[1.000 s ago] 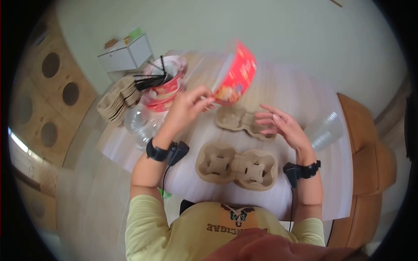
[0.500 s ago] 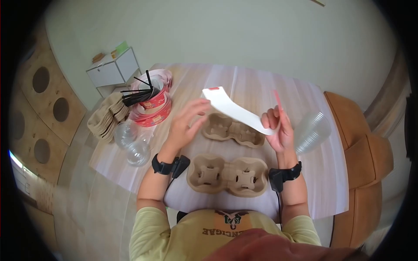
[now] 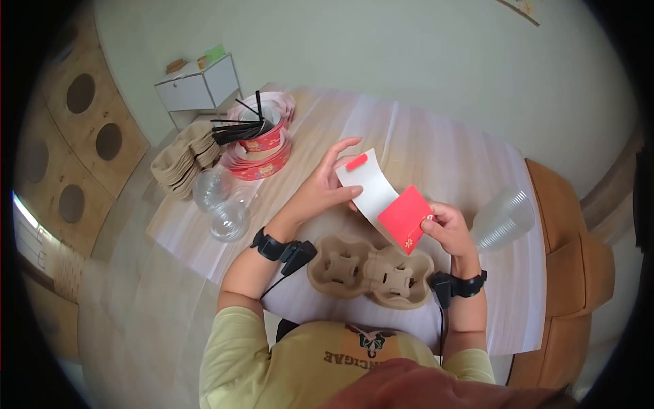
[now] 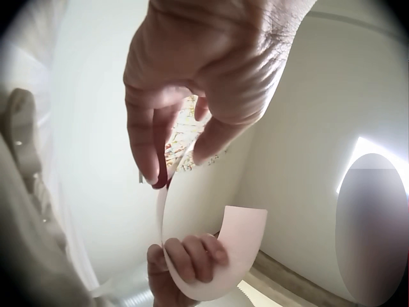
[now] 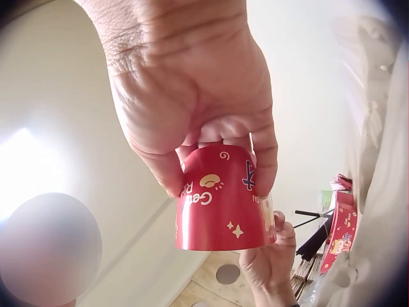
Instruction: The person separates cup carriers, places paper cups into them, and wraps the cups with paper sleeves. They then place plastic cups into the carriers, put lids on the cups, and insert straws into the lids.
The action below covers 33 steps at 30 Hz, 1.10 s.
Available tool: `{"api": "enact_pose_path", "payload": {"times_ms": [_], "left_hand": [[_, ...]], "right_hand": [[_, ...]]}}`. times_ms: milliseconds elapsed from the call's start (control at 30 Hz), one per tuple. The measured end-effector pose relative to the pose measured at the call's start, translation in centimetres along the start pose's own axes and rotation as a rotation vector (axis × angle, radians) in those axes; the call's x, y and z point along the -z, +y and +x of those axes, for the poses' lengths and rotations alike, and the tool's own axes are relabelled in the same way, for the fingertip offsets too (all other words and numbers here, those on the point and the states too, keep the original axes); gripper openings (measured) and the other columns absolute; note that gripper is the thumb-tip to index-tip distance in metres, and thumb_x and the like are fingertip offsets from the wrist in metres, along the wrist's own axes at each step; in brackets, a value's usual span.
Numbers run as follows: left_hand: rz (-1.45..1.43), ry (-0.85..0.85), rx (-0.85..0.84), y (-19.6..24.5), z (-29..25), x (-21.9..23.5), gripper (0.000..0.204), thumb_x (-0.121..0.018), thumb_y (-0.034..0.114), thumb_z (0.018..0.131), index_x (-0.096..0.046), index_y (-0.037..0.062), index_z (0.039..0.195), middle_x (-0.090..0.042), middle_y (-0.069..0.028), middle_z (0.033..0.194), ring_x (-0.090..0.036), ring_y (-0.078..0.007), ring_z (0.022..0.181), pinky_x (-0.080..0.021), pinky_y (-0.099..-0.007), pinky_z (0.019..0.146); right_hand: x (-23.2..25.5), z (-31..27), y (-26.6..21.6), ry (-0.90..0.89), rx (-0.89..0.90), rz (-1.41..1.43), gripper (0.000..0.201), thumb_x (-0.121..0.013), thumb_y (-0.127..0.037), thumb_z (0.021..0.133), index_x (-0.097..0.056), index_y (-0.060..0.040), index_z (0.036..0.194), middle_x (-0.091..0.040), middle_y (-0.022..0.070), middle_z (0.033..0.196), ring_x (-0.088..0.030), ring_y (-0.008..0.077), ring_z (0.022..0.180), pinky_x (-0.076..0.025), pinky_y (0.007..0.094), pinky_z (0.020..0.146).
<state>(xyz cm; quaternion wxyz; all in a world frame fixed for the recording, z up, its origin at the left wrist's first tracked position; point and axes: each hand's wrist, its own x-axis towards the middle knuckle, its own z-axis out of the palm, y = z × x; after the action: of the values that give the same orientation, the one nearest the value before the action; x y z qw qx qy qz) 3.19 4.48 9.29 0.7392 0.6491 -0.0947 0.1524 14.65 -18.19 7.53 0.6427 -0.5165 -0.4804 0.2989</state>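
A red printed paper strip with a white inner side (image 3: 371, 192) is bent between both hands, above the table. The left hand (image 3: 328, 183) pinches its white end between thumb and fingers. Near the folded-over red part, the right hand (image 3: 446, 228) grips the strip; in the right wrist view the red side (image 5: 220, 214) curves under the fingers. Below the strip, a brown cardboard cup tray (image 3: 338, 267) lies on the table near the body. Another tray behind it is mostly hidden by the hands and strip.
At the left stand stacked cardboard trays (image 3: 178, 163), clear plastic lids (image 3: 229, 221), and red strips (image 3: 262, 165) with black straws (image 3: 238, 131). Nested clear cups (image 3: 504, 218) lie at the right, beside a brown chair (image 3: 562, 245).
The strip was swung from the left hand across to the right hand, and its free end is now folded over. The left hand has taken hold of its white end.
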Motion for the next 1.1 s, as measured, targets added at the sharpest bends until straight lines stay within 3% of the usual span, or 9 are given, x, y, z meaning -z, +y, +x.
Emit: {"api": "enact_pose_path", "payload": {"times_ms": [200,400,633,700,733,800,900,1033,1100], "left_hand": [[0.066,0.06,0.064,-2.4,0.4,2.3,0.039,-0.054,0.008,0.085,-0.042,0.004,0.121,-0.057,-0.0052,0.088,-0.058,-0.0098,0.063,-0.049,-0.0218,0.05],[0.099,0.125,0.039,-1.8,0.1,1.7,0.027,-0.046,0.02,0.092,-0.053,-0.0007,0.107,-0.058,-0.0043,0.084,-0.057,-0.0085,0.056,-0.047,-0.0201,0.047],[0.179,0.047,0.049,-1.5,-0.2,1.6,0.035,-0.041,0.025,0.093,-0.05,-0.0014,0.114,-0.059,-0.0061,0.088,-0.057,-0.0095,0.064,-0.049,-0.0216,0.049],[0.064,0.006,0.139,-0.9,-0.3,0.9,0.039,-0.047,0.022,0.09,-0.044,0.0016,0.122,-0.057,-0.0119,0.108,-0.059,-0.0141,0.081,-0.05,-0.0235,0.055],[0.055,-0.01,0.152,-0.7,-0.3,0.6,0.039,-0.047,0.022,0.09,-0.044,0.0016,0.122,-0.057,-0.0119,0.108,-0.059,-0.0141,0.081,-0.05,-0.0235,0.055],[0.068,-0.148,0.053,-0.2,-0.4,0.1,0.055,-0.052,0.013,0.083,-0.031,0.0049,0.132,-0.046,-0.0148,0.125,-0.058,-0.0168,0.091,-0.051,-0.0247,0.058],[-0.05,-0.309,0.17,0.1,-0.7,0.1,0.07,-0.056,0.0,0.078,-0.02,0.0109,0.137,-0.034,-0.0115,0.132,-0.054,-0.0106,0.086,-0.049,-0.0222,0.061],[-0.012,-0.38,0.205,-0.1,-0.8,0.1,0.074,-0.057,-0.006,0.075,-0.021,0.0127,0.137,-0.033,-0.01,0.13,-0.053,-0.0094,0.083,-0.047,-0.021,0.064],[0.049,-0.379,0.152,-0.5,-0.8,0.3,0.075,-0.058,-0.006,0.074,-0.023,0.0128,0.137,-0.045,-0.0074,0.112,-0.052,-0.0078,0.076,-0.046,-0.0198,0.063]], "right_hand": [[0.0,-0.1,0.3,0.004,-0.066,-0.041,0.019,-0.058,-0.012,0.084,-0.059,0.0029,0.096,-0.06,0.0018,0.082,-0.055,0.0064,0.07,-0.045,0.0215,0.062],[0.0,0.2,0.3,0.058,-0.093,-0.033,0.017,-0.06,-0.01,0.083,-0.061,0.003,0.094,-0.061,0.0015,0.078,-0.055,0.0053,0.068,-0.044,0.0202,0.06],[-0.1,0.4,0.3,0.095,-0.193,-0.108,0.016,-0.06,-0.012,0.083,-0.062,0.0026,0.091,-0.059,-0.0016,0.074,-0.051,0.0019,0.065,-0.042,0.0185,0.056],[-0.4,0.6,0.0,0.079,-0.208,-0.059,0.015,-0.06,-0.013,0.084,-0.061,0.0014,0.088,-0.057,-0.0036,0.072,-0.049,0.0009,0.064,-0.04,0.0176,0.056],[-0.6,0.6,-0.1,0.1,-0.218,-0.055,0.015,-0.06,-0.013,0.084,-0.061,0.0014,0.088,-0.057,-0.0036,0.072,-0.049,0.0009,0.064,-0.04,0.0176,0.056],[-0.7,0.7,-0.3,0.078,-0.263,-0.059,0.015,-0.06,-0.014,0.084,-0.061,0.0005,0.085,-0.056,-0.0044,0.071,-0.049,0.0008,0.063,-0.04,0.0174,0.056],[-0.5,0.6,0.6,0.047,-0.243,-0.048,0.013,-0.06,-0.012,0.083,-0.06,0.0,0.082,-0.054,-0.0036,0.074,-0.048,0.0023,0.066,-0.039,0.0183,0.057],[-1.0,0.9,0.7,0.017,-0.18,-0.082,0.01,-0.063,-0.009,0.081,-0.059,-0.0001,0.08,-0.05,-0.0037,0.078,-0.047,0.0021,0.067,-0.039,0.0187,0.057],[-0.9,1.0,1.0,0.015,-0.196,-0.083,0.01,-0.064,-0.008,0.079,-0.059,-0.0001,0.079,-0.049,-0.0033,0.078,-0.046,0.0028,0.066,-0.039,0.019,0.057]]}}
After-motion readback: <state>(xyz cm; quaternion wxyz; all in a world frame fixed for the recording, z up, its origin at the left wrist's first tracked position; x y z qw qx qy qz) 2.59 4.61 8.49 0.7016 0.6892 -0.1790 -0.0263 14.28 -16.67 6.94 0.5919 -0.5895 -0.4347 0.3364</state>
